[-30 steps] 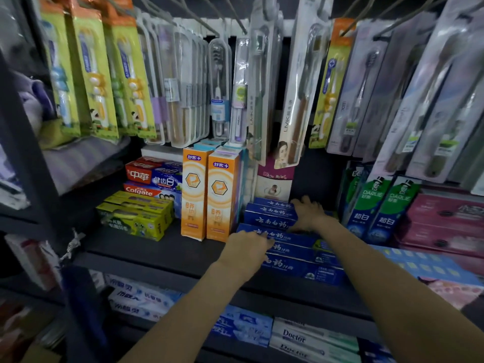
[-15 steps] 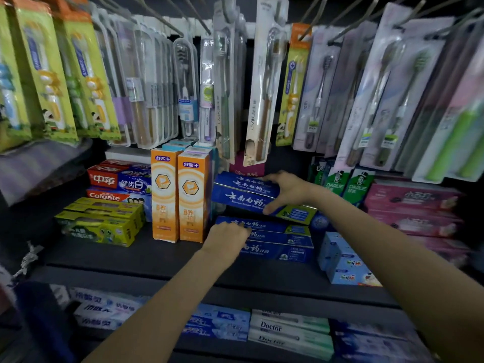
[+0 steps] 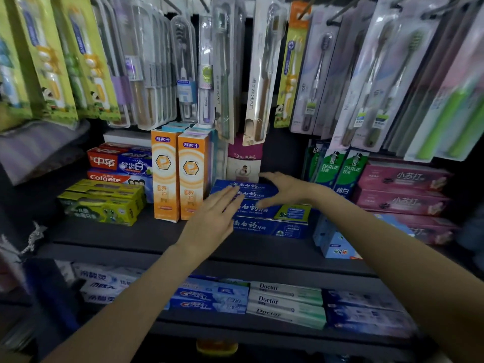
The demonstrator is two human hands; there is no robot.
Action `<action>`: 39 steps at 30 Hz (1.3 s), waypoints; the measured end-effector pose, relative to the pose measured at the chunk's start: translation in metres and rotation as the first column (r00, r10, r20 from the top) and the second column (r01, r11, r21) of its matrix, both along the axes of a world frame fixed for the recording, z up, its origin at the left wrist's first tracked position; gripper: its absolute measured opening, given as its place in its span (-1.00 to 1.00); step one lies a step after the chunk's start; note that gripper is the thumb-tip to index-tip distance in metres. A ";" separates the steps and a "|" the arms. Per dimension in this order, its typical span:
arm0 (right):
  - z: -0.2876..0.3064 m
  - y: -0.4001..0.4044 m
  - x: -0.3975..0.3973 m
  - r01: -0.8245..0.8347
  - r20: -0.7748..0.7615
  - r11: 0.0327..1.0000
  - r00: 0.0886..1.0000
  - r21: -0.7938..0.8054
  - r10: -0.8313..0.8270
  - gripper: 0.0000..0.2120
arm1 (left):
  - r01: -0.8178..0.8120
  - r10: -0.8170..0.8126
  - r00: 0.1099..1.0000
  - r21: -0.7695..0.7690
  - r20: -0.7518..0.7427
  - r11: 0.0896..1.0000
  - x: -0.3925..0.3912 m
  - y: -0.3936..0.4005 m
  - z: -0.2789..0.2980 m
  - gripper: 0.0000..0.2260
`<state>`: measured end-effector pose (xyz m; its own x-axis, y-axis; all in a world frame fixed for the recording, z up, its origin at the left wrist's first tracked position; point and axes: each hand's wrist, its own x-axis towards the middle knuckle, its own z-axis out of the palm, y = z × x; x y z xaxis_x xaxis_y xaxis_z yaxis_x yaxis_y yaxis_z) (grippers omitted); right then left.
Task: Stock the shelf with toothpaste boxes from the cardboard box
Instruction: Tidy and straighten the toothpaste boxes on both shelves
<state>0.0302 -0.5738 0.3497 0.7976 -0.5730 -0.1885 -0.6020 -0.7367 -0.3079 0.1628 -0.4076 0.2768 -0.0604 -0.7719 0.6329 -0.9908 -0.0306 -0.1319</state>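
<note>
A stack of blue toothpaste boxes (image 3: 272, 224) lies on the dark shelf (image 3: 146, 239), right of two upright orange boxes (image 3: 166, 176). My left hand (image 3: 212, 218) is spread flat with straight fingers against the stack's left end. My right hand (image 3: 285, 189) hovers over the top blue box (image 3: 251, 186), fingers relaxed and spread, thumb toward the box's front; it grips nothing. The cardboard box is out of sight.
Hanging toothbrush packs (image 3: 256, 74) crowd the space above the shelf. Red and yellow-green toothpaste boxes (image 3: 104, 203) sit left, green Darlie boxes (image 3: 340, 171) and pink boxes (image 3: 400, 189) right. Light blue boxes (image 3: 335, 244) lie at the shelf front right. A lower shelf holds more boxes (image 3: 285, 302).
My right hand set the blue boxes it carried on top of the stack and let go. My left hand opened from a fist to flat fingers against the stack.
</note>
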 end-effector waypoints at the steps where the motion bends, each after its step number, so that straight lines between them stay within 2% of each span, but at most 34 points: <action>1: 0.002 0.001 -0.007 0.009 0.072 1.000 0.997 0.006 -0.010 -0.21 | -0.040 0.038 0.999 0.047 0.037 0.998 0.000 -0.004 0.004 -0.34; 2: 0.004 0.002 -0.014 0.011 0.107 1.000 0.994 -0.025 -0.008 -0.27 | -0.081 0.074 0.995 0.091 0.070 0.993 -0.001 -0.007 0.008 -0.25; 4: 0.006 0.003 -0.027 -0.028 0.038 0.990 0.999 -0.136 0.034 -0.30 | -0.160 0.138 0.983 0.189 0.121 0.969 -0.004 -0.014 0.015 -0.14; 7: -0.004 0.004 -0.044 -0.150 -0.206 0.929 0.975 -0.338 0.082 -0.17 | -0.278 0.236 0.959 0.370 0.156 0.886 -0.005 -0.031 0.018 -0.18; 9: -0.018 0.007 -0.049 -0.173 -0.305 0.882 0.952 -0.438 0.035 -0.03 | -0.313 0.265 0.949 0.425 0.168 0.849 -0.007 -0.038 0.017 -0.19; 11: -0.033 0.012 -0.051 -0.146 -0.286 0.827 0.958 -0.543 -0.019 0.02 | -0.309 0.276 0.951 0.452 0.140 0.837 -0.007 -0.043 0.014 -0.21; 15: -0.048 0.020 -0.049 -0.056 -0.176 0.745 0.981 -0.664 -0.084 -0.07 | -0.297 0.284 0.954 0.452 0.098 0.841 -0.005 -0.048 0.011 -0.24; 21: -0.048 0.021 -0.047 -0.016 -0.157 0.747 0.981 -0.664 -0.118 -0.16 | -0.281 0.280 0.958 0.427 0.067 0.859 -0.004 -0.056 0.007 -0.25; 36: -0.051 -0.010 -0.019 0.062 -0.066 0.791 0.990 -0.609 -0.128 -0.16 | -0.307 0.332 0.943 0.417 0.013 0.856 0.012 -0.088 0.007 -0.25; 39: -0.047 -0.014 -0.017 0.058 -0.061 0.831 0.992 -0.554 -0.110 -0.13 | -0.305 0.335 0.942 0.421 0.004 0.854 0.014 -0.091 0.009 -0.26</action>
